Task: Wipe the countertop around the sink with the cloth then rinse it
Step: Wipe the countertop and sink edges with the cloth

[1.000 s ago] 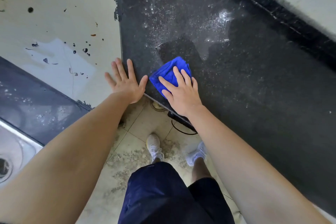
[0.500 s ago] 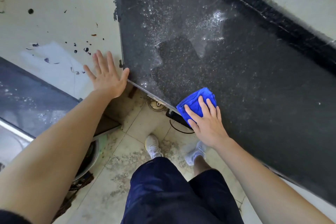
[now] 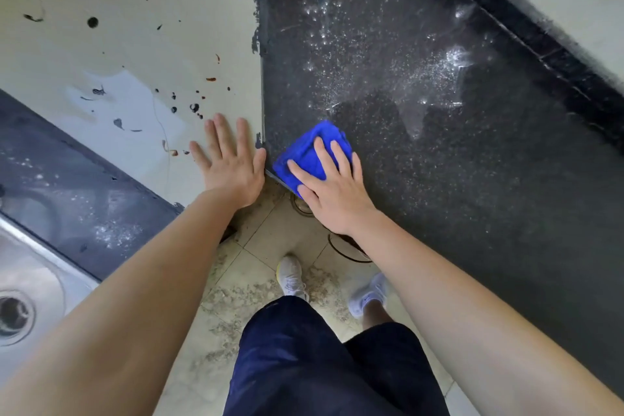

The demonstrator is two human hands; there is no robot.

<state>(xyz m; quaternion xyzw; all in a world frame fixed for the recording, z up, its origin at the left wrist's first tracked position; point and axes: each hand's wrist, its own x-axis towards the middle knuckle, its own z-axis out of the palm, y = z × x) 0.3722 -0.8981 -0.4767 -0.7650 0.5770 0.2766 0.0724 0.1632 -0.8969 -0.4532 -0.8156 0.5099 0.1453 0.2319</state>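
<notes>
Fingers (image 3: 332, 159) of the right hand (image 3: 332, 194) are laid flat and slightly spread over the blue cloth (image 3: 309, 154), which is pressed down onto the dark speckled bench (image 3: 439, 152) rather than gripped; the palm extends past the bench's front edge. The cloth is bunched into a rough square just right of centre in the frame, at the near left corner of the dark bench, its lower edge reaching the bench's rim. The left hand (image 3: 229, 162) is seen just left of the cloth, open, fingers extended and a little apart, nothing held. It is laid flat against a pale surface (image 3: 118, 44) marked with dark spots and a greyish patch; its thumb lies close to the seam where the pale surface meets the dark bench. Bright wet streaks and droplets are scattered over the bench in the upper middle of the frame. A black band (image 3: 540, 44) is seen along the bench's far edge at the upper right. At the lower left, a steel sink (image 3: 30, 267) with its round drain (image 3: 13, 317) is visible, bordered by a strip of dark bench. At the bottom centre, dark shorts (image 3: 320, 365) and two white shoes (image 3: 292, 275) are seen on a soiled tiled floor (image 3: 236, 297).
</notes>
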